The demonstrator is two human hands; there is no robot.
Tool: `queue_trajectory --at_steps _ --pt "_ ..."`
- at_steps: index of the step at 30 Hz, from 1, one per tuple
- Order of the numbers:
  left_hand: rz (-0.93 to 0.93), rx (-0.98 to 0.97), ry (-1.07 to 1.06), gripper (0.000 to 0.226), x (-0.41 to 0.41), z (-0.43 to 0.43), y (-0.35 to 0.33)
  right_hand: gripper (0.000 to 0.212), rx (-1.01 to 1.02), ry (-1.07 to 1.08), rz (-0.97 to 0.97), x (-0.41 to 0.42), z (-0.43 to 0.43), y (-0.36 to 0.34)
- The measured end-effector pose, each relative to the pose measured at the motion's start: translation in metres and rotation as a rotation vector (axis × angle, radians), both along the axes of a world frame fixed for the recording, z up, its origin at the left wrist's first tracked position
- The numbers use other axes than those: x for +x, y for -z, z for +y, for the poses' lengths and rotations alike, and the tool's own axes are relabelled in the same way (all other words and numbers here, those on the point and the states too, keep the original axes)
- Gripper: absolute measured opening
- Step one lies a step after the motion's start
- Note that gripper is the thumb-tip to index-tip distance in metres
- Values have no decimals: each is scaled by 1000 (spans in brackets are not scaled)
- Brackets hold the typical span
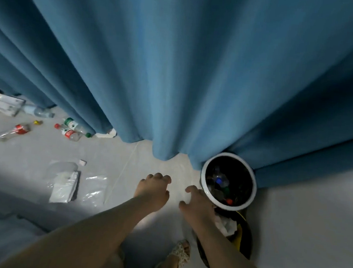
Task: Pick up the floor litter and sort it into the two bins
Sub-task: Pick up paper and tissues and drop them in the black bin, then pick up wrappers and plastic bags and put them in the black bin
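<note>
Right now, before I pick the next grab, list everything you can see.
curtain: one, blue, hanging to the floor at the back
white-rimmed bin: one, dark inside, holds bottles, at the curtain's foot on the right
yellow-rimmed bin: one, black, holds white paper, just nearer than the first bin
plastic bottles: four, clear with red or green labels, floor far left
plastic wrappers: about three, clear and white, floor left of the hands
small scrap: one, pale, above the wrappers
white scrap: one, at the curtain hem
sandalled foot: one, bottom centre
left hand: empty, over the floor
right hand: empty, beside the bins
</note>
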State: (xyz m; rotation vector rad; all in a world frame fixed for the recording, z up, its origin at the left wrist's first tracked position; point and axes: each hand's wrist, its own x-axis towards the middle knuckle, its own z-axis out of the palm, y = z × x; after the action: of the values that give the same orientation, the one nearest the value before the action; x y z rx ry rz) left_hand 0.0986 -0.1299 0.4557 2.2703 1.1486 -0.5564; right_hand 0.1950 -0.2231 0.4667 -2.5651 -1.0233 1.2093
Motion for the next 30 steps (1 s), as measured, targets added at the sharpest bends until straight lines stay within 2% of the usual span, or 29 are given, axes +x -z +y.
queue_trajectory --at_steps 15,24,30 --pt "-3 -5 -398 41 -259 142 -29 41 15 -445 -40 -233 188 -31" --pt "-10 -59 -704 42 -363 177 -19 40 -83 -708 -21 -314 261 -17" --pt "-24 -127 -949 43 -399 196 8 40 -131 -912 -39 -341 312 11"
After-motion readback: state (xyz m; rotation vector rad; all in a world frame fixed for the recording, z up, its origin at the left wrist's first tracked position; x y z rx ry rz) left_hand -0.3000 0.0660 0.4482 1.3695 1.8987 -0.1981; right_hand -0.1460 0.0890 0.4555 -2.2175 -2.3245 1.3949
